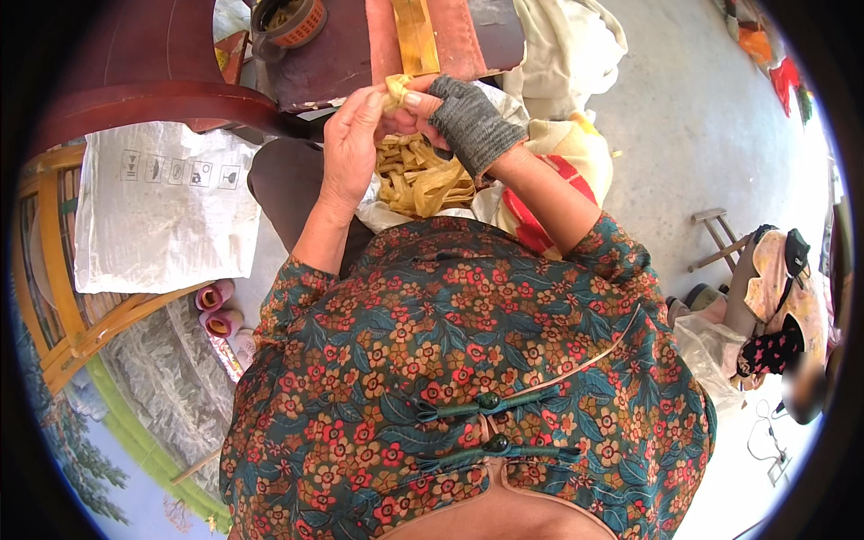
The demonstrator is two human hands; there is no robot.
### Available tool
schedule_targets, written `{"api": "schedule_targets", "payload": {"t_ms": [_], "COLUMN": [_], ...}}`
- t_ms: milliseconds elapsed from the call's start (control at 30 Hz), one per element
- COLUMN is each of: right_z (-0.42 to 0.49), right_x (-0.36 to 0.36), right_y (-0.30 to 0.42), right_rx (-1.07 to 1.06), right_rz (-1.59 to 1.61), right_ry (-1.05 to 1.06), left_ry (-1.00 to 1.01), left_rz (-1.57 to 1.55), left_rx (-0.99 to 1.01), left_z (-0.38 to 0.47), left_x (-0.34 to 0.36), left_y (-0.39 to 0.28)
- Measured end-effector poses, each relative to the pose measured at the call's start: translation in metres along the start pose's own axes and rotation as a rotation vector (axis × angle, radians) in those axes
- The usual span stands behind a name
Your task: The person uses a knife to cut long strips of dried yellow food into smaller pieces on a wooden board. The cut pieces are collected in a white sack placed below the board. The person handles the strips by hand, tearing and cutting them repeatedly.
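Observation:
Between the fingertips of both hands is a small folded or knotted piece of yellowish strip (397, 91). My left hand (352, 138), bare, pinches it from the left. My right hand (466, 121), in a grey knitted fingerless glove, grips it from the right with thumb and fingers. Below the hands, in my lap, lies a heap of similar flat yellowish strips (428, 179) on whitish sheeting. Just beyond the fingers, a wooden bar (415, 40) rests on a pinkish-orange cloth (462, 40) over a dark red surface.
An orange and dark container (300, 30) stands on the dark red surface (344, 54). White sheeting (169, 209) hangs over a wooden frame at left. Pale cloth (567, 47) lies at upper right. Another person (776, 290) is at far right, near a small wooden stool (719, 233).

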State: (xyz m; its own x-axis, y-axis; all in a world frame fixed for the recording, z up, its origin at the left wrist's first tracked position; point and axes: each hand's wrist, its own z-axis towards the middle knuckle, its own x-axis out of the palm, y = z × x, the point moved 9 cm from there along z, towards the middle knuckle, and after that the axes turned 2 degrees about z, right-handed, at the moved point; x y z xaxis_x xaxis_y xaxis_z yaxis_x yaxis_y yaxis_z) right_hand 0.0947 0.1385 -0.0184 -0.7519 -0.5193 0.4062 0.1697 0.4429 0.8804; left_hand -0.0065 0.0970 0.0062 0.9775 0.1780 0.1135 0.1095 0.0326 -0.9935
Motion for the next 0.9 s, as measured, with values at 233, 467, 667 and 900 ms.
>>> {"api": "schedule_targets", "payload": {"t_ms": [233, 467, 667, 900], "right_z": [-0.003, -0.006, -0.007, -0.008], "right_x": [-0.012, -0.043, -0.027, -0.005], "right_y": [-0.007, 0.003, 0.012, 0.006], "right_rx": [0.142, 0.088, 0.078, 0.059], "right_rz": [0.345, 0.265, -0.017, -0.144], "right_ry": [0.016, -0.126, -0.115, 0.118], "left_ry": [-0.021, -0.036, -0.008, 0.206], "left_rz": [0.241, 0.385, 1.020, 1.220], "left_rx": [0.107, 0.123, 0.404, 0.545], "left_z": [0.008, 0.010, -0.010, -0.017], "left_x": [-0.008, -0.033, 0.011, 0.041], "left_y": [-0.017, -0.028, -0.068, -0.039]}}
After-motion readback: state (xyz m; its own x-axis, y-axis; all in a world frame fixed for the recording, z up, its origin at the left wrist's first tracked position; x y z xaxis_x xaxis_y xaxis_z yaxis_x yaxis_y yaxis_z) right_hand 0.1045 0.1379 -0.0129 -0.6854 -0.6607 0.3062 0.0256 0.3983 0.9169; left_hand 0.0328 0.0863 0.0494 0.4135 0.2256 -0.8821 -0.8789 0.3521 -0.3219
